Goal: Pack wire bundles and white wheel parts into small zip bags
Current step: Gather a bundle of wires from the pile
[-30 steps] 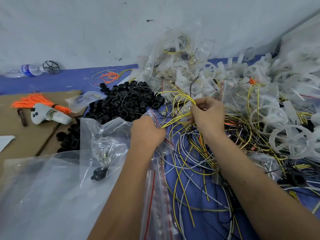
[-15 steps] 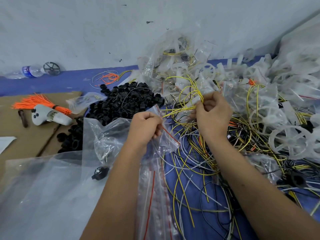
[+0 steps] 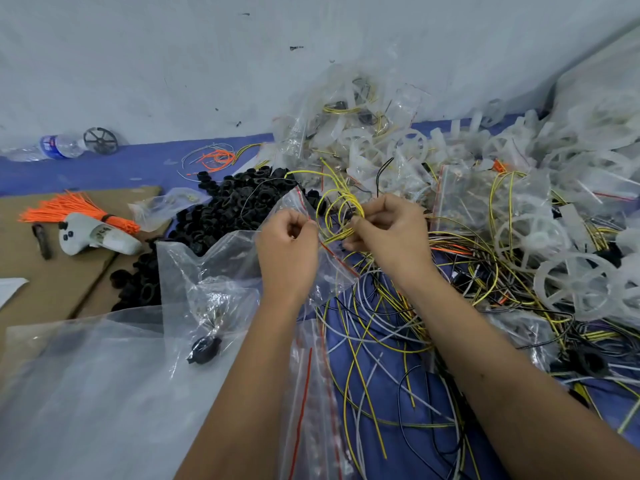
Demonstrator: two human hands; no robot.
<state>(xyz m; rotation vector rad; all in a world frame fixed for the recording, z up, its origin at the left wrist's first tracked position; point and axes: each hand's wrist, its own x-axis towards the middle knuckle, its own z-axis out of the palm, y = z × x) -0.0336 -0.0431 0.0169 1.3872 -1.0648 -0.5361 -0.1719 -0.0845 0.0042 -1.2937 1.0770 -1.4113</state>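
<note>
Soft even light (wide-angle edge bending)

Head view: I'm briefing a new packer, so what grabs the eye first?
At centre, the right hand pinches a looped yellow wire bundle beside the small clear red-striped zip bag held by the left hand. Right lies a heap of white plastic wheels; left, a black ring pile.
</note>
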